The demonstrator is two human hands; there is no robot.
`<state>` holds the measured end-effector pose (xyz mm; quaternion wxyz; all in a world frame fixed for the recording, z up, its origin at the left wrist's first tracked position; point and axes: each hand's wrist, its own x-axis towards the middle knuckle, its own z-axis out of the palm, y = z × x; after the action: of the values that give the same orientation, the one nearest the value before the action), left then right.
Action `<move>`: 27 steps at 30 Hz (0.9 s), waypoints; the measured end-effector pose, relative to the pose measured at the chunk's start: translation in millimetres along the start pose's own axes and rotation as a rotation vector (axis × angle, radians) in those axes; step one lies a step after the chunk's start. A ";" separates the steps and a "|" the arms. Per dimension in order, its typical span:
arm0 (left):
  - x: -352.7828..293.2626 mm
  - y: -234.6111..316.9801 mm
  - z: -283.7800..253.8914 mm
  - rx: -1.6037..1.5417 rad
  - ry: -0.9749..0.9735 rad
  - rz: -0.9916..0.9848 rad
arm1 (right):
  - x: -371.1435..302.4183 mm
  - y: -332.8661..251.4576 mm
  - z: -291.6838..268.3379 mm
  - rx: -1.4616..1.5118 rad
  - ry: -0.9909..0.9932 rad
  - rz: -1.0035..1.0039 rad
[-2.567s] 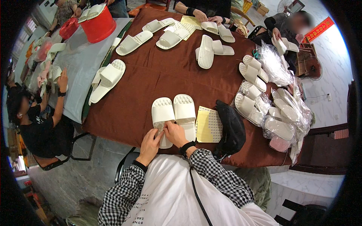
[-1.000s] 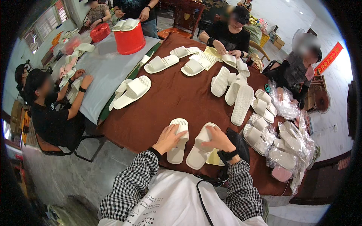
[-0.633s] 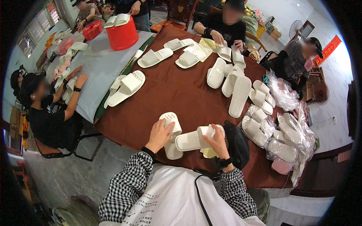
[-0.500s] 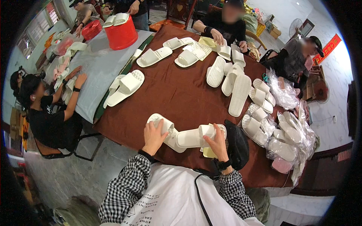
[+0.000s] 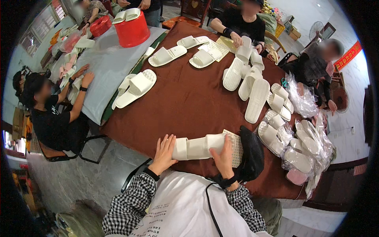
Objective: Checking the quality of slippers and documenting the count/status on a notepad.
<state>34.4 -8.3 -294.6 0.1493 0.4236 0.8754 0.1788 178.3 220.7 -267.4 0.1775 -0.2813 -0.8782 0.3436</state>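
Observation:
A pair of white slippers (image 5: 196, 149) lies end to end and partly overlapped near the table's front edge. My left hand (image 5: 164, 152) is round the left end, its fingers long and close together along the far side and the thumb on the near side. At the right end, my right hand (image 5: 223, 156) grips the other slipper by its strap, thumb on top. Beside the right hand, partly under it, is a pale yellow sheet (image 5: 237, 147) with rows of small marks. A black cloth item (image 5: 252, 158), perhaps a cap or bag, lies just right of the sheet.
More white slippers (image 5: 136, 87) lie across the brown-covered table (image 5: 177, 102). Plastic-wrapped slippers (image 5: 302, 150) are heaped at the right. A co-worker (image 5: 242, 27) handles slippers at the far side; another person (image 5: 55, 106) sits left at the grey table. A red bucket (image 5: 133, 32) stands there.
The two slippers have moved from a slanted arrangement into one straight line. My right hand has shifted slightly down and left, uncovering more of the yellow sheet.

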 end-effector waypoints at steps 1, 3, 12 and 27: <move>1.5 -2.2 2.5 -0.019 0.015 0.036 | -3.2 0.4 13.7 0.066 -0.045 0.019; 3.2 -4.5 7.8 -0.037 0.003 0.048 | -15.9 -0.6 35.3 0.115 -0.185 0.100; 8.9 -5.1 6.1 -0.065 0.061 0.095 | -2.6 -2.3 78.7 0.189 -0.287 0.067; 42.6 -37.6 -49.9 0.008 0.456 -0.040 | 17.0 -32.1 12.8 0.227 -0.468 -0.180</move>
<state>-37.5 -5.5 -271.4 -0.0504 0.3557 0.8953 0.2634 146.6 205.4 -251.8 0.0297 -0.0934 -0.8727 0.4783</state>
